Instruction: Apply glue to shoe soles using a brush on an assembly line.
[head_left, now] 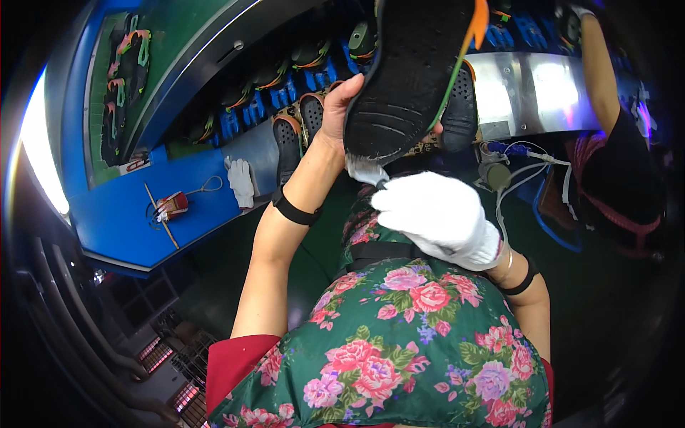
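My left hand [338, 110], bare, is closed round a large black shoe sole [396, 78] with an orange and green edge. Its thumb lies along the left side, and fingertips show at the right edge. In a white knit glove, my right hand [437, 220] grips a brush [367, 172] with pale bristles. The bristles touch the rounded near end of the sole, while the glove hides most of the handle. Behind the sole lie black perforated shoe parts [288, 143], and one more [460, 103] sits to its right.
On the left, a blue table [107, 221] bears a small red container [171, 207] with a stick and wire loop, and a white glove [241, 182]. Several shoes on blue holders [282, 93] line the back. Another person's arm [601, 71] reaches in at far right, beyond a shiny metal panel [531, 89].
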A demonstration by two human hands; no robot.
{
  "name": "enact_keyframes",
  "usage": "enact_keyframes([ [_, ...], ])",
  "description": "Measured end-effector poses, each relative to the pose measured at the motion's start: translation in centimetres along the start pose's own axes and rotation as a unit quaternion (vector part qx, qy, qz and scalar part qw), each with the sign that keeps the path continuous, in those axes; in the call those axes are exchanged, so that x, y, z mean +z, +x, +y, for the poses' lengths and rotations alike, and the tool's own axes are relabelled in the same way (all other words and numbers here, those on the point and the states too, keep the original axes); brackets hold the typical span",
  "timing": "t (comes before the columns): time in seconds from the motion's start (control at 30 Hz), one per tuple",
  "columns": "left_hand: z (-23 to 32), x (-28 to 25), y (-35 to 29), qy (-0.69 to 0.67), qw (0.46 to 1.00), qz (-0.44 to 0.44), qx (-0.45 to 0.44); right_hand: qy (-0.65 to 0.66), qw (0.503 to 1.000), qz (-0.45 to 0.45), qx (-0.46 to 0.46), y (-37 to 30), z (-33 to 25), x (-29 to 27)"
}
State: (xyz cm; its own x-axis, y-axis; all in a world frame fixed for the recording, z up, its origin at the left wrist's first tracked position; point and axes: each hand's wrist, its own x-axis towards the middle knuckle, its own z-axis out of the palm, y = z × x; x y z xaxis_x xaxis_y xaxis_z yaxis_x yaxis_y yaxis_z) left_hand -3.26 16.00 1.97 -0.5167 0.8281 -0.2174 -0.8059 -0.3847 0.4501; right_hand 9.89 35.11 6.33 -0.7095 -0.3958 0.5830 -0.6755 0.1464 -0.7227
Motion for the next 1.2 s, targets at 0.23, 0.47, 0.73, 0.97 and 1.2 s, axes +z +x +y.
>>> enact_keyframes([
  [0.23,0.8,-1.5,-0.8,0.087,0.99,0.112,0.004,-0.011,1.0,0.01,0.026,0.7,0.7,-0.9],
  [0.47,1.0,-3.1,-1.1,0.077,0.992,0.101,0.023,0.077,0.991,0.076,0.083,2.4,0.7,-1.1],
  [0.73,-1.7,1.6,-0.7,-0.195,0.965,0.147,0.099,0.075,0.979,0.076,0.174,2.8,3.1,-2.5],
  [0.97,-4.4,0.6,-3.7,-0.222,0.968,0.021,0.117,-0.158,0.984,0.079,0.037,7.6,4.2,-4.1],
  [1.2,2.7,3.1,-9.9,-0.019,0.969,-0.012,0.245,0.324,0.889,0.234,0.224,4.1,3.9,-3.6],
])
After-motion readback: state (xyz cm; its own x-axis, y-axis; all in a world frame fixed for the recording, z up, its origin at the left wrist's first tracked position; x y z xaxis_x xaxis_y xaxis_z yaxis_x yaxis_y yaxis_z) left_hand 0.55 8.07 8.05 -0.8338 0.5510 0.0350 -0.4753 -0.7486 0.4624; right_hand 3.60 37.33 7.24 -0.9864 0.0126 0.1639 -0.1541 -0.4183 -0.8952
